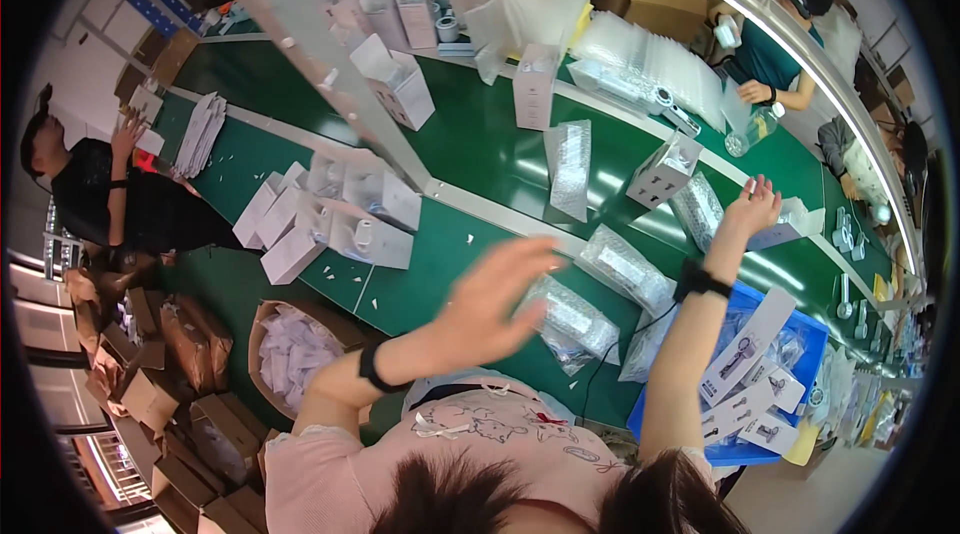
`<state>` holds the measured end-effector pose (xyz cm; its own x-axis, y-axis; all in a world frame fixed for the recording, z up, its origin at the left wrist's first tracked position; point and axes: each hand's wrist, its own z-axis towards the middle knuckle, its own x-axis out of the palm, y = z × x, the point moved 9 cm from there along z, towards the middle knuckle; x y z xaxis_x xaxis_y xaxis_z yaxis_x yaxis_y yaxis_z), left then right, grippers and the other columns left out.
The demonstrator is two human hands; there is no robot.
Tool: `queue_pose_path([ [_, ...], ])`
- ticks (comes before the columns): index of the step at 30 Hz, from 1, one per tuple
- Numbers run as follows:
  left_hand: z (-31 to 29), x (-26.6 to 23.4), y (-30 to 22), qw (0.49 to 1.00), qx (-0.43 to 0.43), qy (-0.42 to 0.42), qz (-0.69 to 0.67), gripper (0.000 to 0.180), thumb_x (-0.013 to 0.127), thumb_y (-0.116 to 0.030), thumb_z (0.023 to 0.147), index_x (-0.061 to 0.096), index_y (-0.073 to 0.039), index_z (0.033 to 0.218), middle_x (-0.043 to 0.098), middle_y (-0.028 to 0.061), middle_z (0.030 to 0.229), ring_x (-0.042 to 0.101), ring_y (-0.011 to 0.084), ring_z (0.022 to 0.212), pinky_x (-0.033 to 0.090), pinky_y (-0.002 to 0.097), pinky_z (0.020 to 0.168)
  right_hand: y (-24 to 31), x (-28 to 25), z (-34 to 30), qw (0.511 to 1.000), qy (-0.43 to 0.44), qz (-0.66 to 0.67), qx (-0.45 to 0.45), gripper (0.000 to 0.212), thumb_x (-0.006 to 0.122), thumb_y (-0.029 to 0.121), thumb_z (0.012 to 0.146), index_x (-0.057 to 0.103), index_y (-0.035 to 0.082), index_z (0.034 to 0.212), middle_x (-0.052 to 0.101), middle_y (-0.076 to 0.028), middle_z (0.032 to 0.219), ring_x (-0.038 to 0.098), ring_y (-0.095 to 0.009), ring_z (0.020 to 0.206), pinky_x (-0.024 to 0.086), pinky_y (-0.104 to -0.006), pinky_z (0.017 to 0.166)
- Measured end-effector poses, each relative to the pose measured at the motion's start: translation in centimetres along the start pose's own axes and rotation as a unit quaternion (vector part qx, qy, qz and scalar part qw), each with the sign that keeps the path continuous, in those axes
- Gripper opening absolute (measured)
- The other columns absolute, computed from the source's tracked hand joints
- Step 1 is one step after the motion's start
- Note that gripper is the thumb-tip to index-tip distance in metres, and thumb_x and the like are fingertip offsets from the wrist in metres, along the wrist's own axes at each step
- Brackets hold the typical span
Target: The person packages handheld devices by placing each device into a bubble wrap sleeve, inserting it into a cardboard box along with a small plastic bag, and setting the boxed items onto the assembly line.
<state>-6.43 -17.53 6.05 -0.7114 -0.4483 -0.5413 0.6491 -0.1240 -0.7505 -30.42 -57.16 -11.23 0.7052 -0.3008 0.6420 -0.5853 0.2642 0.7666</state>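
My left hand (492, 302), a little blurred, hovers above the near side of the green bench with fingers stretched out and nothing visible in it. Just to its right lies a bubble-wrapped packet (582, 322), and a second bubble-wrapped packet (628, 266) sits behind that one. Farther out, my right hand (752, 210) is spread open, palm up, over the bench. Beside it are a bubble-wrap packet (698, 211) and a white open box (792, 224); whether the fingertips touch the box, I cannot tell.
A blue bin (640, 412) with printed leaflets (742, 359) stands under my right forearm. Upright white boxes (537, 86) and a box with dark prints (664, 170) stand on the bench. Filled boxes (368, 238) cluster left. A metal post (330, 74) rises there. Other people work left and far right.
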Motion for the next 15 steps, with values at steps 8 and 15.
queue_pose_path([
  [8,-10.5,-23.1,16.8,0.932,-0.153,-0.270,0.186,0.036,0.059,-0.002,0.070,0.051,-0.004,0.105,0.052,0.0096,0.109,0.050,0.0223,0.100,0.041,0.0302,0.080,-3.3,11.5,-43.5,0.740,0.622,-0.254,0.029,0.055,0.069,0.014,0.065,0.044,0.005,0.114,0.046,-0.012,0.113,0.045,-0.023,0.105,0.040,-0.0330,0.085],
  [15,-6.8,-20.6,20.8,0.959,-0.041,0.066,0.274,0.034,0.062,-0.003,0.066,0.054,-0.003,0.099,0.055,0.0128,0.101,0.051,0.0298,0.093,0.041,0.0349,0.081,-11.0,10.5,-56.7,0.684,0.653,-0.325,0.001,0.086,0.076,0.012,0.053,0.029,0.002,0.126,0.023,-0.020,0.127,0.027,-0.040,0.117,0.028,-0.0428,0.098],
])
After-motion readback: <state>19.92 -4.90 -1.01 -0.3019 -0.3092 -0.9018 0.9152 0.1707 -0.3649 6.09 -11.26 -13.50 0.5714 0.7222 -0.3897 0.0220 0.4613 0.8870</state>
